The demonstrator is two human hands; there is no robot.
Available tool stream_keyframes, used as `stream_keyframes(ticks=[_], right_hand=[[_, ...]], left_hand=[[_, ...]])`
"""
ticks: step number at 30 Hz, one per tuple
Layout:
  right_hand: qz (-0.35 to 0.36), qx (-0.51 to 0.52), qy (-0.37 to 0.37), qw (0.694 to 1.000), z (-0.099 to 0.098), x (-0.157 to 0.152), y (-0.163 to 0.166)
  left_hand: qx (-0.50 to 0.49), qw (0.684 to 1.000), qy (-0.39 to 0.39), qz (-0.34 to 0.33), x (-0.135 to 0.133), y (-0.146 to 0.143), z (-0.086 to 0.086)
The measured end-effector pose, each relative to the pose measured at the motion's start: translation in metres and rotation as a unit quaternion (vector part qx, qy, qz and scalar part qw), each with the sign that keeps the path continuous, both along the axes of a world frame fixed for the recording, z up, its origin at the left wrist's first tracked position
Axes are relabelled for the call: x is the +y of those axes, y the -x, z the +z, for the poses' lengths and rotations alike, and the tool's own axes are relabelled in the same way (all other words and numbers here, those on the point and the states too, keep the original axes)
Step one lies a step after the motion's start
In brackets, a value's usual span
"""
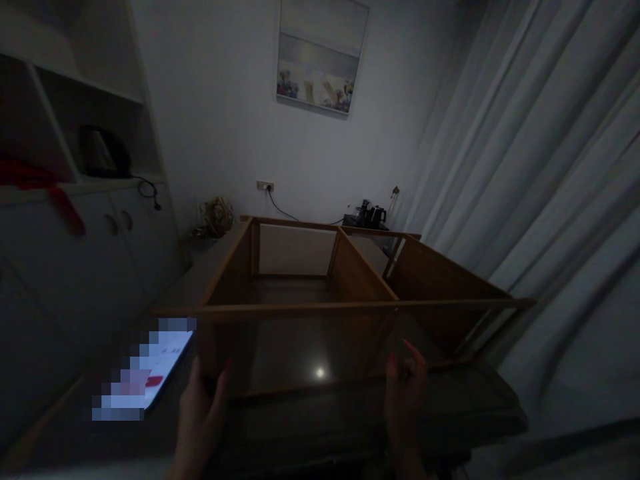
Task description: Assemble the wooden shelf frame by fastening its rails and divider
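A brown wooden shelf frame (pixel 300 309) lies on its side on a dark tabletop, with upright panels dividing it. My left hand (pixel 200 410) is at the frame's near left corner, thumb and fingers apart, a dark gap between them. Near the front rail, farther right, is my right hand (pixel 407 393), its fingers curled towards the thumb. A small dark patch shows between those fingers; the dim light hides what it is. Left of my left hand lies a lit phone (pixel 163 367), its screen partly pixelated.
White cabinets with a kettle (pixel 103 152) and red cloth (pixel 65 207) stand left. At the back are a patterned bag (pixel 217 217), a wall socket (pixel 265 186) with a cord, and black appliances (pixel 370 215). Long curtains (pixel 540 147) hang close on the right; a picture (pixel 323 57) is above.
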State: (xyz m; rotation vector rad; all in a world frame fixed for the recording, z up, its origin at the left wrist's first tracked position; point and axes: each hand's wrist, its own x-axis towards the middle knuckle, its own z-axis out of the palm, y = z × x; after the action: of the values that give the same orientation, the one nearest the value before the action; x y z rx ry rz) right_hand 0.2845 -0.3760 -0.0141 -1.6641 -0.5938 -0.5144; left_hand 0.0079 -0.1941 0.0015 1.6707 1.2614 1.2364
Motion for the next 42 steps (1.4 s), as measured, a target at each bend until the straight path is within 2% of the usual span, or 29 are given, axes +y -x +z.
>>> stream_keyframes(ticks=[5, 10, 13, 17, 21, 23, 25, 29, 33, 36, 38, 42], right_hand=[[0.005, -0.056, 0.063, 0.996, 0.003, 0.012, 0.000], [0.011, -0.073, 0.085, 0.994, 0.006, -0.002, -0.011], [0.023, -0.021, 0.047, 0.998, 0.015, -0.022, -0.012], [-0.023, 0.056, -0.048, 0.997, 0.025, -0.047, -0.015], [-0.063, 0.058, -0.047, 0.995, 0.024, -0.059, -0.017], [-0.053, 0.066, -0.027, 0.996, 0.022, -0.057, -0.013], [-0.014, 0.063, 0.003, 0.998, 0.020, -0.050, -0.006], [0.053, 0.004, 0.097, 0.994, 0.014, -0.027, 0.008], [0.026, -0.117, 0.159, 0.980, 0.001, -0.008, 0.007], [-0.013, -0.193, 0.170, 0.966, -0.004, -0.002, 0.002], [-0.027, -0.217, 0.172, 0.961, -0.003, -0.001, 0.001], [-0.006, -0.206, 0.180, 0.962, 0.001, 0.000, 0.000]], left_hand=[[-0.013, 1.000, 0.015, 0.003, -0.009, 0.000, -0.001], [0.000, 0.999, 0.027, 0.028, -0.016, 0.002, -0.003], [0.019, 0.999, 0.027, 0.030, -0.016, 0.004, -0.005], [0.036, 0.998, 0.036, 0.040, -0.015, 0.004, -0.007], [0.047, 0.996, 0.036, 0.068, -0.016, 0.002, -0.003], [0.056, 0.994, 0.042, 0.079, -0.015, 0.002, -0.004], [0.057, 0.994, 0.037, 0.081, -0.014, 0.002, -0.007], [0.041, 0.998, 0.013, 0.056, -0.016, 0.003, -0.013], [0.021, 0.999, -0.007, 0.043, -0.021, 0.000, -0.006], [0.004, 1.000, -0.006, 0.019, -0.024, -0.002, 0.000], [-0.009, 1.000, -0.006, 0.005, -0.024, -0.003, 0.000], [-0.030, 0.999, -0.028, -0.014, -0.022, -0.004, -0.006]])
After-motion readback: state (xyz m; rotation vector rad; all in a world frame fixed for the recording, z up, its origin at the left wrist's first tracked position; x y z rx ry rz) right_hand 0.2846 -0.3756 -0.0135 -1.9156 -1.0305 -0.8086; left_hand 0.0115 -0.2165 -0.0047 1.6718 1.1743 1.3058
